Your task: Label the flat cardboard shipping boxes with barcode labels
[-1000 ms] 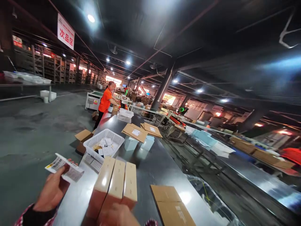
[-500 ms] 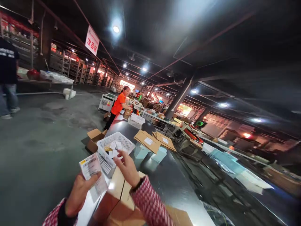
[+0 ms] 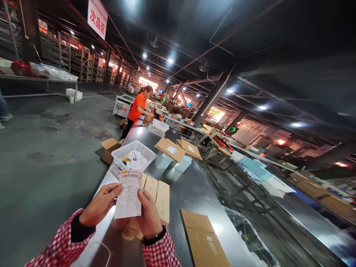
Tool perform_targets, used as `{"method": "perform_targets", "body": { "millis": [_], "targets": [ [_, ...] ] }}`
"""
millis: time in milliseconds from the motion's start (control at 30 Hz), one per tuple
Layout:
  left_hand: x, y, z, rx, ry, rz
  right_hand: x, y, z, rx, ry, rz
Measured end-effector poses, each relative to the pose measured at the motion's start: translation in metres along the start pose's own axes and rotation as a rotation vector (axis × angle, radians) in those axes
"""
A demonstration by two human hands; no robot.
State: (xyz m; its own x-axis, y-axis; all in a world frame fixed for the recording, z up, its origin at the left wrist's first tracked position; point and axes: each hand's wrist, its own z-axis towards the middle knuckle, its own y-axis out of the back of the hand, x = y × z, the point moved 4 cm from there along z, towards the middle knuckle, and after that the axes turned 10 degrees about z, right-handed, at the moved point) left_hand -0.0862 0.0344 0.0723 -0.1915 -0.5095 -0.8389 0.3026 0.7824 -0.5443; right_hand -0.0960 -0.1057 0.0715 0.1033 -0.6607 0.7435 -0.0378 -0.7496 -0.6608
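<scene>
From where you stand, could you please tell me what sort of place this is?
Probably a packing warehouse, judging by the flat brown cardboard carton, white paper barcode sheet and tall dark storage racks.

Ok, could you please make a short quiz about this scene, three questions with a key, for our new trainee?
1. What do the left hand and the right hand hold?
A) a roll of clear tape
B) a white rectangular paper slip
C) a pair of metal scissors

2. True or false: the white perforated plastic basket is upside down.

3. Fill in: a flat brown cardboard piece lies on the shiny grey metal table, to the ____ of the right hand.

Key:
1. B
2. False: its open side is up, with small white pieces inside.
3. right
</scene>
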Motion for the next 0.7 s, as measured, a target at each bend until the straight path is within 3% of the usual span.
{"method": "perform_targets", "body": {
  "millis": [200, 533, 600, 700],
  "targets": [
    [0.000, -0.010, -0.010, 0.081, -0.002, 0.068, 0.003, 0.004, -0.019, 0.023, 0.008, 0.002],
    [0.012, -0.022, -0.016, 0.109, 0.079, 0.223, 0.005, 0.022, -0.045, -0.130, 0.037, -0.037],
    [0.022, -0.027, -0.018, 0.070, 0.071, 0.367, 0.010, 0.033, -0.058, -0.194, 0.126, -0.077],
    [0.052, -0.037, -0.027, 0.039, 0.054, 0.598, 0.024, 0.051, -0.092, -0.339, 0.382, -0.344]
  ]
}}
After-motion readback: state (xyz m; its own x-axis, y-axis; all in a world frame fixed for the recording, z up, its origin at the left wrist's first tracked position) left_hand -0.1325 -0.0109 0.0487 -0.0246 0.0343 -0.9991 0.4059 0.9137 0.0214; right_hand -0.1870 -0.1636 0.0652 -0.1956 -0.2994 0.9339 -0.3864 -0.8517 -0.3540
